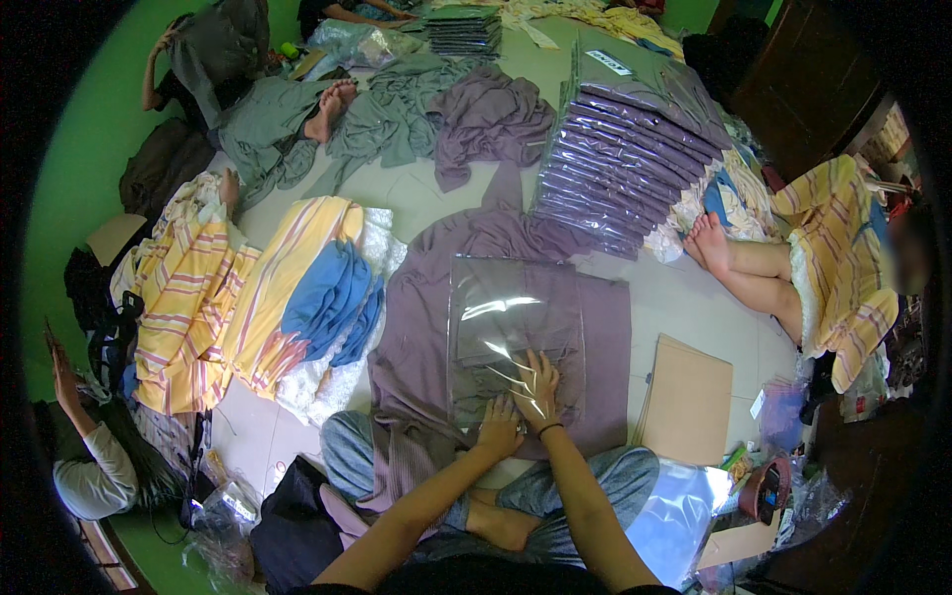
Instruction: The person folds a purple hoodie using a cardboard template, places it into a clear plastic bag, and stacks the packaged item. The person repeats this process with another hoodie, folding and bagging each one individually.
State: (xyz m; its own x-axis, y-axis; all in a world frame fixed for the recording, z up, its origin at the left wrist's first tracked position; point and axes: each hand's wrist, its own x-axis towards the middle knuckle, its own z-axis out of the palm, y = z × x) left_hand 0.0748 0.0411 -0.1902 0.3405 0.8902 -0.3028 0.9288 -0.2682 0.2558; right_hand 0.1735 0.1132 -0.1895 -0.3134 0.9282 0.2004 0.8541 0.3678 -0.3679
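Note:
A clear plastic sleeve (501,307) lies flat on a mauve cloth (421,288) spread over the floor in front of me. Something folded and dark mauve shows through the film, and light glares off its surface. My right hand (537,389) rests on the lower part of the sleeve, fingers stretched out and spread. Close beside it, nearer to me, my left hand (501,428) lies by the sleeve's lower edge with its fingers extended. Neither hand grips anything. A ribbed part of the cloth trails down across my left leg.
Stacked packed mauve garments (625,159) stand at the far right. Brown cardboard sheets (689,397) and clear plastic bags (669,521) lie to my right. Yellow striped cloth (288,258) with blue fabric (332,297) is piled left. Other people sit around the room.

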